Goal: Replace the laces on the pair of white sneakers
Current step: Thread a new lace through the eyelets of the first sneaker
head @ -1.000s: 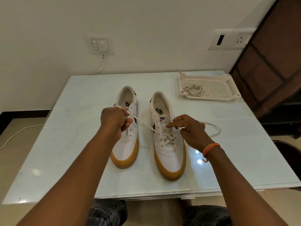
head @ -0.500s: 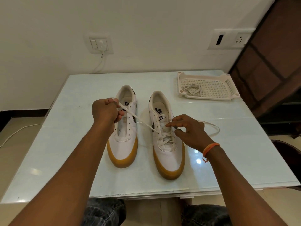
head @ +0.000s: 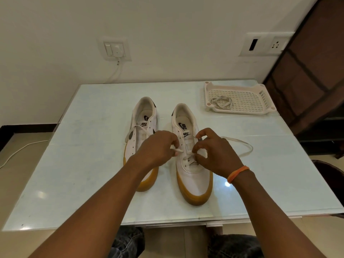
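Setting: a room in a home. Evidence: plain cream painted wall (head: 167, 25) carrying a white switch plate with a plugged-in white cable (head: 115, 50) and a second white socket panel (head: 266, 45); pale glass-topped rectangular table (head: 83, 164) pushed against the wall; dark brown panelled wooden door (head: 307, 81) at right; beige tiled floor (head: 16, 174) with black skirting; white perforated plastic tray (head: 240, 98) on the table.
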`<action>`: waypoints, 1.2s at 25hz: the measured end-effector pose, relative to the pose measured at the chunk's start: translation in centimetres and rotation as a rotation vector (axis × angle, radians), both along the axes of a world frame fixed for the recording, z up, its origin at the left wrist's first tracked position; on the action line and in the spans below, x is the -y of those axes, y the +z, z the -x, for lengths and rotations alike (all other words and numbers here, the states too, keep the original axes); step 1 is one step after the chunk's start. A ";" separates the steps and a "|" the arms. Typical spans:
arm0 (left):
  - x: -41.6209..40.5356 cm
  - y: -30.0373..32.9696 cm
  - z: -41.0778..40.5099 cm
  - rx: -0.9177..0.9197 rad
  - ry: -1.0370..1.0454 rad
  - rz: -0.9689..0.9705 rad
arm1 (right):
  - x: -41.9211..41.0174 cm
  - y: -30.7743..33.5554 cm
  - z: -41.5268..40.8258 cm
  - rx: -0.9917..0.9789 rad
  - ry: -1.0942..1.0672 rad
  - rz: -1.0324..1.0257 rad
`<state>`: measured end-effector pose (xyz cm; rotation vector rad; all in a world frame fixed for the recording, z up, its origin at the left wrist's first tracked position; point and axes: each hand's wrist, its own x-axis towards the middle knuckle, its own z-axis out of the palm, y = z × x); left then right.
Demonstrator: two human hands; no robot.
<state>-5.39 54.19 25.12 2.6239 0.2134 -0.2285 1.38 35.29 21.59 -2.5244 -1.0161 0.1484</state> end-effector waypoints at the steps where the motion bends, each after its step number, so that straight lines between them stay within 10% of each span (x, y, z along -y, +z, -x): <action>1: 0.3 -0.3 0.0 -0.019 -0.016 0.012 | -0.4 -0.1 0.2 0.053 -0.012 0.035; 10: -0.3 -1.0 -0.8 -0.114 0.086 0.299 | -2.1 -1.9 2.4 0.386 -0.093 -0.078; 16: -1.1 -0.9 -0.9 -0.198 0.159 0.443 | 1.1 -0.2 -0.4 -0.116 -0.032 -0.239; 20: -0.7 -0.9 -1.3 -0.226 0.237 0.517 | 1.3 -0.4 -1.3 -0.113 -0.242 -0.413; 30: -0.6 -0.7 -1.6 -0.080 0.031 0.078 | 0.0 -0.9 -0.1 0.101 0.017 -0.067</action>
